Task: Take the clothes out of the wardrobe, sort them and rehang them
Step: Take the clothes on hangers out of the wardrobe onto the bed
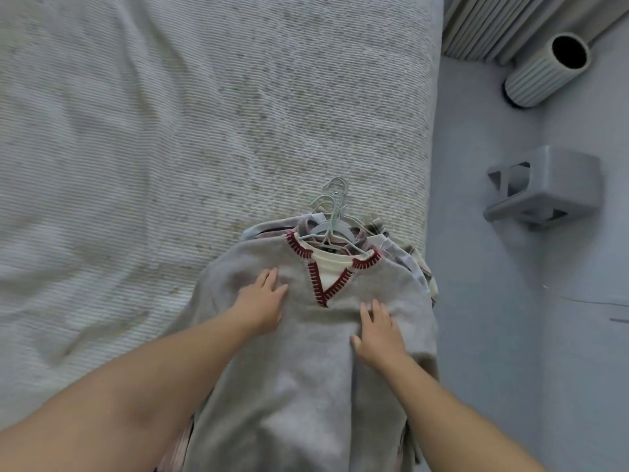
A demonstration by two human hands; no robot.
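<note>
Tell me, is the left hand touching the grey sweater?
Touching. The head view shows the left hand lying palm-down, fingers spread, flat on the grey sweater beside its red-trimmed V-neck, with no gap visible.

No readable text, label, brand or number on anything in view.

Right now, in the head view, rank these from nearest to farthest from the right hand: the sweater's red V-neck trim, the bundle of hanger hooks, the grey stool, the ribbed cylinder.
From the right hand, flat on the sweater:
1. Red V-neck trim, just up and left of it.
2. Hanger hooks, beyond the collar.
3. Grey stool, on the floor to the right.
4. Ribbed cylinder, far upper right corner.
</note>
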